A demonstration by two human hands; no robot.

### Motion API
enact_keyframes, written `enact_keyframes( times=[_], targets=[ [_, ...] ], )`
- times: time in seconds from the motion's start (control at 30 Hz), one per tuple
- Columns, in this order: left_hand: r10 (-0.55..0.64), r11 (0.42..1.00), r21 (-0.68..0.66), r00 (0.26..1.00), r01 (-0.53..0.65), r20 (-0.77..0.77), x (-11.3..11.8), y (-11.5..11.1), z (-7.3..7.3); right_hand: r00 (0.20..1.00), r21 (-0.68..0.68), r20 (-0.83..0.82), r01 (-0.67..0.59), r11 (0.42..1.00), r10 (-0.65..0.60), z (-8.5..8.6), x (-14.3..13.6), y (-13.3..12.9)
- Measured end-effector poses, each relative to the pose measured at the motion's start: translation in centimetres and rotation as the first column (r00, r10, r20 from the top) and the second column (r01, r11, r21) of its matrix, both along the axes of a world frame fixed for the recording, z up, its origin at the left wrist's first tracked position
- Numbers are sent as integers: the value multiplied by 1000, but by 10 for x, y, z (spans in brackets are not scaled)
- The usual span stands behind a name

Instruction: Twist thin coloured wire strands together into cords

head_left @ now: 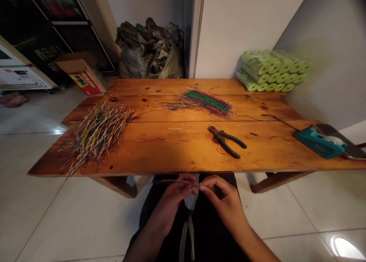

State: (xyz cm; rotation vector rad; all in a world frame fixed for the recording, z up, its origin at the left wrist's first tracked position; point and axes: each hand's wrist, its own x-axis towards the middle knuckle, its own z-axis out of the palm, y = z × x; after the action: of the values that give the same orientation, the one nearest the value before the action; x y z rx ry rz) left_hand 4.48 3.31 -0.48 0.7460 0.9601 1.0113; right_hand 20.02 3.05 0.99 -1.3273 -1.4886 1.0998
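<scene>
Over my lap, just off the table's front edge, both hands meet at a thin pale wire (174,182). My left hand (178,191) is closed with the wire lying across its fingers. My right hand (221,193) pinches at the wire's right end, its fingertips almost touching the left ones; the exact grip is too small to make out. On the table beyond lie diagonal cutters (225,141) with dark green handles, their handles apart. A loose heap of multicoloured wires (103,130) lies at the left, and a green and purple wire bundle (208,102) is farther back.
A teal tape dispenser (320,142) stands at the right end of the wooden table (160,151). Green-wrapped rolls (274,71) are stacked at the back right. An open cardboard box (82,73) and stuffed sacks (148,50) stand behind. Wire scraps lie about the tabletop.
</scene>
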Motion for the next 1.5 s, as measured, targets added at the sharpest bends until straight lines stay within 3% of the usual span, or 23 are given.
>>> enact_keyframes(
  times=[0.1, 0.17, 0.3, 0.4, 0.47, 0.53, 0.6, 0.7, 0.8, 0.93, 1.03, 1.13, 1.2, 1.37, 1.5],
  targets=[
    [-43, 998, 34, 999, 43, -16, -3, -2, -1, 993, -166, -109, 26, 986, -45, -3, -1, 0],
    [11, 989, 145, 993, 5, -114, -3, -2, -4, 985, -224, -165, 19, 974, -57, -4, -1, 0],
    [153, 923, 384, 935, -21, -318, -4, 0, -7, 978, -258, -205, -12, 966, -43, -5, -2, -3],
    [224, 907, 420, 892, -43, -394, -2, 2, -7, 985, -213, -171, -12, 977, -25, -2, -3, -5],
    [218, 936, 333, 932, -115, -290, 3, 0, -8, 994, -126, -111, -1, 992, -13, 0, -4, -6],
    [185, 973, 159, 978, -169, -95, 9, -4, -9, 999, -10, -41, -4, 1000, 3, 1, -4, -7],
    [192, 981, -51, 976, -188, 106, 16, -10, -10, 999, 99, 21, -32, 995, 30, 0, -3, -9],
    [292, 925, -331, 909, -189, 297, 25, -18, -10, 992, 216, 102, -97, 972, 76, -3, 0, -11],
    [365, 870, -458, 864, -184, 346, 28, -20, -7, 985, 253, 149, -126, 959, 90, -3, 1, -11],
    [335, 909, -330, 916, -254, 221, 25, -16, 0, 990, 41, 40, -137, 990, 136, 0, 4, -5],
    [264, 950, -199, 959, -241, 99, 20, -14, 6, 982, -168, -103, -173, 970, 157, 0, 6, 1],
    [215, 969, -122, 976, -215, -17, 16, -14, 11, 977, -264, -166, -177, 948, 137, -2, 6, 2],
    [180, 977, -97, 981, -187, -76, 16, -15, 12, 989, -204, -63, -146, 968, 136, -4, 5, 1],
    [184, 982, -5, 971, -187, -150, 18, -19, 5, 971, 132, 228, -103, 986, 71, -3, 3, -7],
    [209, 978, 65, 957, -200, -201, 16, -21, -4, 975, 4, 202, -99, 995, 96, -2, 5, -9]
  ],
)
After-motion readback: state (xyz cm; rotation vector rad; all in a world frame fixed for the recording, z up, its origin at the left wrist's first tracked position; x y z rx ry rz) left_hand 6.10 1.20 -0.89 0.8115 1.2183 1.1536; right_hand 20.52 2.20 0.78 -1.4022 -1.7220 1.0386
